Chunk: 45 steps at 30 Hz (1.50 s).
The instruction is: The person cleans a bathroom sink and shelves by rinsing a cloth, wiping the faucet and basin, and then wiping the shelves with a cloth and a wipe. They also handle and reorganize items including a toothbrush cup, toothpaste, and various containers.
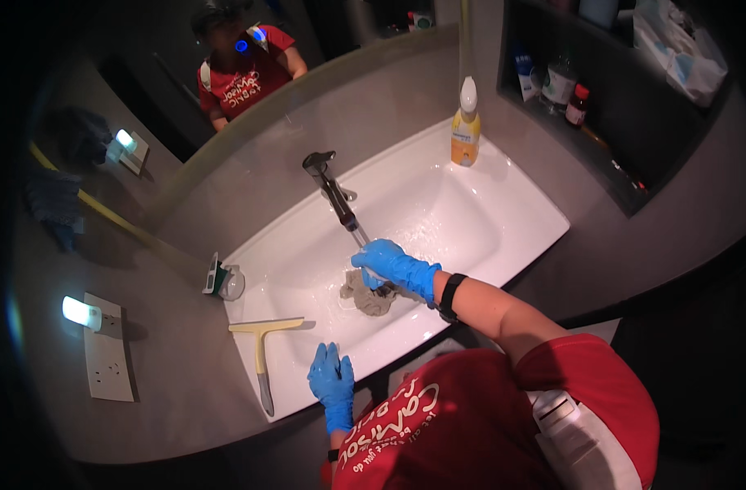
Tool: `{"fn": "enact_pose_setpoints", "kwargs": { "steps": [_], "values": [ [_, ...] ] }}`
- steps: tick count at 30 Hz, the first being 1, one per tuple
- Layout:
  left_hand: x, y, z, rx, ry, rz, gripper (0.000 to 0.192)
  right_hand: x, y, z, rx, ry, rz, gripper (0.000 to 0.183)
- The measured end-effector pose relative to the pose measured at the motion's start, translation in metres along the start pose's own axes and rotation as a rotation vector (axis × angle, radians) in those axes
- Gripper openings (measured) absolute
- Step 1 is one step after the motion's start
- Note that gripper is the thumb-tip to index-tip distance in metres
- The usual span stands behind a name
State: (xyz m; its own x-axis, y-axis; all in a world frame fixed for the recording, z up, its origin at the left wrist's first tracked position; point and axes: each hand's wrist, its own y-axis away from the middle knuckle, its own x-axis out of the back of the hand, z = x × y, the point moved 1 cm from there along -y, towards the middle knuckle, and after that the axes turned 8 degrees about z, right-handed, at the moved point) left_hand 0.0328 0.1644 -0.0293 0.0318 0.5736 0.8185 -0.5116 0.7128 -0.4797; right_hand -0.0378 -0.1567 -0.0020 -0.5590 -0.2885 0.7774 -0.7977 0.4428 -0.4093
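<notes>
Water runs from the faucet [336,193] into the white washbasin [495,239]. My right hand [388,260], in a blue glove, is under the stream with its fingers curled; a bit of something whitish shows at the fingers, too hidden to name. Just below it a wet grey-brown cloth [370,295] lies bunched in the basin. My left hand [332,373], also gloved in blue, rests at the front rim, palm down, fingers apart, holding nothing. A yellow squeegee with a grey handle [261,349] lies on the basin's left ledge, left of that hand.
A yellow spray bottle [466,141] stands at the back right corner. At the left edge are a clear cup [233,283] and a green-and-white item [213,278]. A wall niche [593,159] holds bottles. A lit night light [82,312] is plugged in at left.
</notes>
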Motion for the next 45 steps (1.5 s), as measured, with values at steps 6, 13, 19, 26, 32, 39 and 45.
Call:
{"fn": "enact_pose_setpoints", "kwargs": {
  "steps": [6,13,19,26,32,39,45],
  "values": [
    [0.003,-0.006,-0.001,0.026,0.041,0.004,0.04,0.027,0.01,-0.034,-0.389,-0.142,-0.31,0.036],
    [0.0,-0.004,0.003,0.034,0.05,-0.01,0.039,0.023,0.029,0.002,-0.418,-0.14,-0.304,0.037],
    [0.001,0.001,-0.003,0.081,0.041,-0.001,0.038,0.109,0.049,0.051,-0.437,-0.075,0.136,0.035],
    [0.008,-0.003,0.002,0.087,0.033,0.02,0.037,0.23,0.087,0.121,-0.567,0.435,0.269,0.037],
    [0.01,0.0,0.002,0.084,0.011,-0.015,0.038,0.197,0.035,0.087,-0.533,0.219,0.252,0.042],
    [0.005,-0.003,0.002,0.066,-0.049,-0.026,0.04,0.122,-0.08,0.034,0.31,0.069,0.535,0.044],
    [0.002,-0.002,0.0,0.076,-0.043,0.004,0.042,0.1,-0.131,0.014,0.295,0.084,0.316,0.054]
  ]
}}
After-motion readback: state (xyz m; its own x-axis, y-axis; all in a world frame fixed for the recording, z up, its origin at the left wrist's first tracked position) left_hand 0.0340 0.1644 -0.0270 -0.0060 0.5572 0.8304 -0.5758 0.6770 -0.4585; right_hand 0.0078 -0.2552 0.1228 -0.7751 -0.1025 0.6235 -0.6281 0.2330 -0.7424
